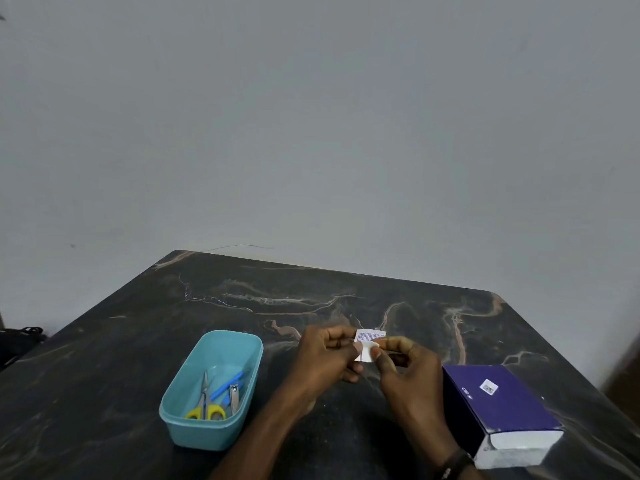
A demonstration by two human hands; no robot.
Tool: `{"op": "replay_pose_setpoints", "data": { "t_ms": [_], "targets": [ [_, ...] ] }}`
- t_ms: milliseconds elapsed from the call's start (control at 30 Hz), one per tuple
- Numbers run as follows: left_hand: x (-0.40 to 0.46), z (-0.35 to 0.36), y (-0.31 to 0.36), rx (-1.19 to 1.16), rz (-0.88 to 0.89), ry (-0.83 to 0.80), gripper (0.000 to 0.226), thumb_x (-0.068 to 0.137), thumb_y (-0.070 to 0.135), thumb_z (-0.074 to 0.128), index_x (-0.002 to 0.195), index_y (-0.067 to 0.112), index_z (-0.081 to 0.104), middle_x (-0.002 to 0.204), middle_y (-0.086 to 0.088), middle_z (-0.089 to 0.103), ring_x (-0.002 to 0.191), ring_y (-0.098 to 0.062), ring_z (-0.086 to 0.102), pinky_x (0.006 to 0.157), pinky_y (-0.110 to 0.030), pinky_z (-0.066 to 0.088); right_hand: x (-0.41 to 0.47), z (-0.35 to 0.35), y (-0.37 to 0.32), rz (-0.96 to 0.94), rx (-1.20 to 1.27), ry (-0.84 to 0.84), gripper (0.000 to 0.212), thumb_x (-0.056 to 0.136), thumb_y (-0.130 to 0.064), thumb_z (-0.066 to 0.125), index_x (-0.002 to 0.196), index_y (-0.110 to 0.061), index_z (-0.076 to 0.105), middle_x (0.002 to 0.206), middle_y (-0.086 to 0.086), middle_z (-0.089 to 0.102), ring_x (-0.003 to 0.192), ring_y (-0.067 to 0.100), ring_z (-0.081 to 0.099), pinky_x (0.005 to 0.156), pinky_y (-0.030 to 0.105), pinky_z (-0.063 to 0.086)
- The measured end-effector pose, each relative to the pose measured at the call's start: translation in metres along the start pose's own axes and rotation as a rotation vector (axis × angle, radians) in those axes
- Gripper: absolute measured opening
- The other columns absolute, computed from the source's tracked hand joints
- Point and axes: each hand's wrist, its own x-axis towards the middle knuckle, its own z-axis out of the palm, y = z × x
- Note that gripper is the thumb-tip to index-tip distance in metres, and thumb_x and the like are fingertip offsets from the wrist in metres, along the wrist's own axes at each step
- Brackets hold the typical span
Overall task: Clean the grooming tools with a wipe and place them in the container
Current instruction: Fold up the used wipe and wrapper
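Nearest of all is a dark purple box (502, 407) lying on its side at the right front of the desk (311, 292), its pale end toward the person. Just left of it both forearms reach in, the right wrist wearing a dark band (453, 460).

Held up between the hands, a small white wipe sachet (369, 344) with purple print sits above the middle of the desk. The left hand (322, 358) pinches its left edge, grip narrow and closed on the packet; the right hand (408, 372) pinches the lower right part, thumb and forefinger shut on it too. To my eye it is being torn open, so cleaning proper has not begun.

Left of the hands, near but apart, stands one teal container (211, 393), its long axis running away from the person. Inside I count three tools: one pair of yellow-handled scissors (206, 403), one nail clipper (234, 398) and one blue-handled tool (227, 384) whose kind I cannot make out, all lying lengthwise. The left hand is the nearer to them, so a reach for a tool would go leftward and down.
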Motion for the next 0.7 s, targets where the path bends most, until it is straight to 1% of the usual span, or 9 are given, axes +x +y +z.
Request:
{"op": "replay_pose_setpoints", "data": {
  "t_ms": [100, 167, 267, 367, 433, 500, 533, 600, 700],
  "targets": [
    [-0.003, 0.000, 0.000, -0.008, 0.006, -0.020, 0.015, 0.090, 0.008, 0.065, 0.092, 0.019, 0.075, 0.080, -0.008, 0.076, 0.061, -0.016, 0.066, 0.055, -0.029, 0.058, -0.001, 0.002, 0.000, 0.007, -0.008, 0.030, 0.016, 0.083, -0.008, 0.074, 0.079, -0.023, 0.072, 0.070, -0.009, 0.074, 0.066, -0.001, 0.068, 0.059, 0.016, 0.051],
    [-0.003, 0.000, 0.000, -0.006, 0.010, -0.022, 0.012, 0.090, 0.010, 0.066, 0.093, 0.018, 0.076, 0.082, -0.011, 0.076, 0.062, -0.017, 0.067, 0.056, -0.029, 0.059, -0.002, 0.002, 0.000, 0.015, -0.011, 0.038, 0.015, 0.083, -0.009, 0.074, 0.080, -0.023, 0.071, 0.071, -0.008, 0.073, 0.066, 0.000, 0.068, 0.059, 0.017, 0.052],
    [-0.003, 0.000, 0.000, 0.012, 0.027, -0.026, 0.011, 0.086, 0.011, 0.072, 0.095, 0.015, 0.075, 0.084, -0.017, 0.074, 0.062, -0.017, 0.068, 0.059, -0.030, 0.059, -0.002, 0.001, -0.002, 0.040, -0.006, 0.049, 0.014, 0.082, -0.009, 0.076, 0.080, -0.022, 0.070, 0.073, -0.007, 0.073, 0.067, 0.004, 0.069, 0.064, 0.026, 0.057],
    [-0.002, -0.001, -0.002, 0.031, 0.036, -0.011, 0.014, 0.083, 0.006, 0.074, 0.094, 0.015, 0.075, 0.077, -0.014, 0.073, 0.061, -0.017, 0.069, 0.059, -0.032, 0.060, -0.002, 0.002, -0.004, 0.078, 0.014, 0.045, 0.016, 0.081, -0.010, 0.077, 0.081, -0.023, 0.067, 0.075, -0.005, 0.073, 0.069, 0.006, 0.070, 0.065, 0.028, 0.059],
    [-0.001, -0.002, -0.004, 0.025, 0.029, 0.008, 0.014, 0.082, 0.004, 0.072, 0.091, 0.015, 0.074, 0.075, -0.011, 0.073, 0.059, -0.018, 0.068, 0.058, -0.033, 0.059, -0.003, 0.003, -0.007, 0.111, 0.051, 0.010, 0.019, 0.082, -0.010, 0.076, 0.092, -0.021, 0.064, 0.082, -0.002, 0.073, 0.075, 0.009, 0.071, 0.070, 0.034, 0.061],
    [0.001, -0.003, -0.003, -0.003, 0.022, 0.022, 0.017, 0.082, 0.000, 0.069, 0.085, 0.016, 0.074, 0.077, -0.014, 0.073, 0.056, -0.019, 0.066, 0.056, -0.033, 0.058, -0.004, 0.001, -0.008, 0.141, 0.110, -0.050, 0.029, 0.084, -0.007, 0.073, 0.106, -0.020, 0.057, 0.084, 0.002, 0.073, 0.077, 0.014, 0.072, 0.071, 0.037, 0.061],
    [0.001, -0.003, -0.003, -0.018, 0.016, 0.027, 0.019, 0.082, -0.002, 0.066, 0.081, 0.016, 0.073, 0.078, -0.016, 0.073, 0.054, -0.019, 0.065, 0.055, -0.033, 0.057, -0.004, 0.000, -0.009, 0.150, 0.140, -0.087, 0.034, 0.086, -0.006, 0.070, 0.110, -0.022, 0.054, 0.080, 0.005, 0.072, 0.074, 0.015, 0.073, 0.067, 0.035, 0.061],
    [0.001, -0.004, -0.002, -0.043, -0.001, 0.022, 0.024, 0.082, -0.006, 0.062, 0.075, 0.014, 0.073, 0.075, -0.019, 0.071, 0.052, -0.019, 0.062, 0.054, -0.032, 0.055, -0.005, -0.003, -0.012, 0.151, 0.166, -0.150, 0.038, 0.088, -0.001, 0.065, 0.111, -0.027, 0.051, 0.070, 0.005, 0.071, 0.064, 0.013, 0.071, 0.055, 0.023, 0.054],
    [0.000, -0.004, -0.001, -0.078, -0.036, -0.004, 0.028, 0.082, -0.011, 0.057, 0.073, 0.010, 0.073, 0.069, -0.015, 0.070, 0.051, -0.019, 0.060, 0.055, -0.031, 0.054, -0.005, -0.005, -0.015, 0.129, 0.172, -0.184, 0.030, 0.087, 0.007, 0.060, 0.097, -0.020, 0.061, 0.069, 0.005, 0.072, 0.057, 0.010, 0.068, 0.048, 0.016, 0.047]
  ]
}}
